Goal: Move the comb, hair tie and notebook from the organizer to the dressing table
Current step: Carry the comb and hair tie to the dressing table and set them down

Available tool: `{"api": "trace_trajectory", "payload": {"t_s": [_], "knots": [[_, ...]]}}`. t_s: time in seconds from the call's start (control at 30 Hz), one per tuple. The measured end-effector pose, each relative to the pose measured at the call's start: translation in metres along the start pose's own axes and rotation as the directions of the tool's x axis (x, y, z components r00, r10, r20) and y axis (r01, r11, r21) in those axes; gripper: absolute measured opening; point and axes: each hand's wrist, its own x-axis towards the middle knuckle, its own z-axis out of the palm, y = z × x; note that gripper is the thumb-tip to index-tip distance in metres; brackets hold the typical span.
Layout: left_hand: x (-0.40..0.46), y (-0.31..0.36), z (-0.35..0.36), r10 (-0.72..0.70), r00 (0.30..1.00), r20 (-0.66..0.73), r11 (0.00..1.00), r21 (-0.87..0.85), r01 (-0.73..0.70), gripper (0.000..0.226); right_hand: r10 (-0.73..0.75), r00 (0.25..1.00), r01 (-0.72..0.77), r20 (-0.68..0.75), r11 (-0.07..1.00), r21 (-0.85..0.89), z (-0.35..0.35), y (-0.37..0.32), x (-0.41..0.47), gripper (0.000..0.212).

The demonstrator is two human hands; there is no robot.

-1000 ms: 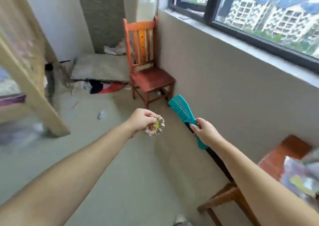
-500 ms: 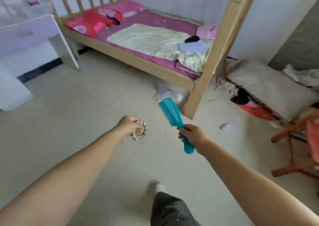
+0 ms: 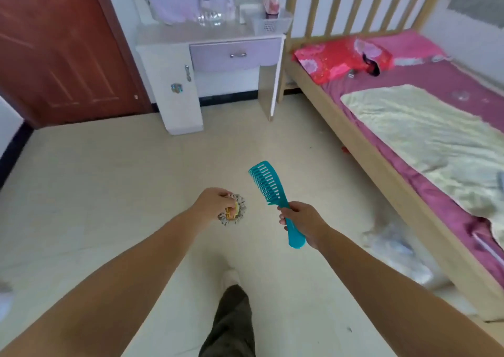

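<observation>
My right hand (image 3: 302, 220) grips the handle of a teal wide-tooth comb (image 3: 268, 186), teeth pointing left and the head tilted up toward the far wall. My left hand (image 3: 214, 202) pinches a frilly grey hair tie (image 3: 235, 214) with a yellow band in it. Both hands are held out over the pale floor. The white dressing table (image 3: 207, 38) with a lilac drawer stands against the far wall, well ahead of both hands. No notebook or organizer shows in this view.
A wooden bed (image 3: 381, 160) with a magenta sheet and cream towel runs along the right. A red-brown door (image 3: 60, 48) is at the far left. A white basket (image 3: 270, 23) sits on the table's right end. My leg and foot (image 3: 231, 315) show below.
The view has swung left from the window and red chair, past the bed, to face the dressing table. Both hands still hold the comb and hair tie in the same pose.
</observation>
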Motion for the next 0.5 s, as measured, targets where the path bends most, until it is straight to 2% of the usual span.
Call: {"api": "trace_trajectory", "payload": {"t_s": [0.2,0.3,0.5], "knots": [[0.152,0.083,-0.043,-0.025,1.000,-0.011,0.995,-0.099,0.023,0.014,0.013,0.997,-0.012,-0.078,1.000,0.025,0.000,-0.100,0.158,0.015],[0.220,0.135,-0.062,0.025,0.999,-0.021,0.994,-0.106,-0.027,0.013,0.034,0.992,-0.035,-0.122,0.999,-0.003,-0.012,-0.153,0.228,0.011],[0.378,0.221,-0.083,0.038,0.999,-0.036,0.996,-0.085,-0.041,0.020,0.013,0.994,-0.015,-0.107,1.000,-0.014,-0.031,-0.239,0.386,0.013]]}}
